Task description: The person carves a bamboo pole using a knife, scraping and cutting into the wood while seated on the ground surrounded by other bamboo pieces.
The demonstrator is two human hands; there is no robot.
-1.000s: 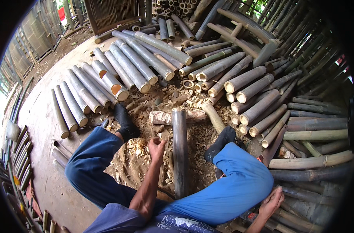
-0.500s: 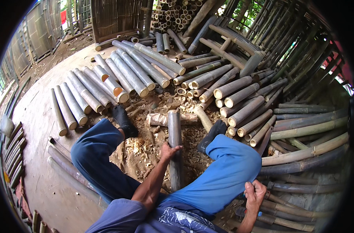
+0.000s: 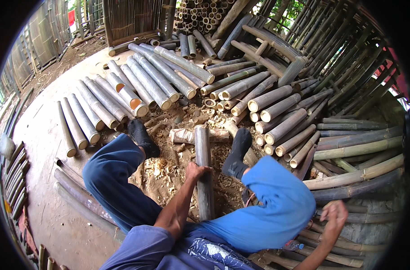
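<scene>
My left hand [image 3: 197,172] is wrapped round a dark grey bamboo tube [image 3: 204,189] that stretches away from me between my legs. Its far end lies across a short pale log [image 3: 181,136] with peeling bark. Out to the right, beyond my right knee, my right hand [image 3: 334,217] hangs in the air above some bamboo poles. Its fingers are curled in and slightly blurred, with nothing visible in them.
Cut bamboo tubes lie in a row [image 3: 95,105] at the far left and in a pile [image 3: 277,114] at the far right. Wood chips [image 3: 158,168] cover the ground between my feet. A wooden frame [image 3: 259,58] stands at the back, and a plastic bottle [image 3: 294,245] lies near my right thigh.
My right hand has swung outward to the right. My right knee has shifted right and the foot has turned. The left hand keeps its grip on the bamboo tube.
</scene>
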